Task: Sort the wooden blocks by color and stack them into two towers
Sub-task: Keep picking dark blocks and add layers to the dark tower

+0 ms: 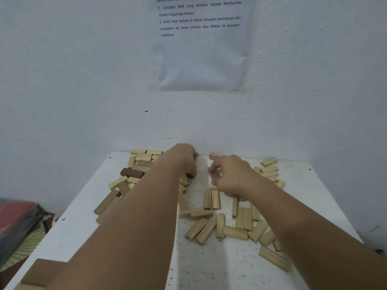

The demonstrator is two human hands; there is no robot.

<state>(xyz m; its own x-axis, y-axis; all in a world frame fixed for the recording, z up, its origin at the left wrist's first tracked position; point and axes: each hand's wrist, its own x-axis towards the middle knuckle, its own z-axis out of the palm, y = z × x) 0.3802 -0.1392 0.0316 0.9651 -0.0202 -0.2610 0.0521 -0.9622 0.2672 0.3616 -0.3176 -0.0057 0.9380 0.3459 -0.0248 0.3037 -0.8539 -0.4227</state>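
Many pale wooden blocks (215,199) lie scattered over a white table (209,268). A dark brown block (132,173) and several mid-brown ones (105,203) lie among the pale ones on the left. My left hand (181,160) reaches to the far middle of the table, its fingers curled down round a dark block (191,175) that is mostly hidden. Just to its right, my right hand (232,176) has curled fingers that pinch a light brown block (215,156), whose end shows beyond the knuckles.
A white wall rises right behind the table, with a printed sheet (201,42) stuck on it. A large brown block (39,273) lies at the near left corner. Left of the table, lower down, lie a dark bag (16,222) and papers.
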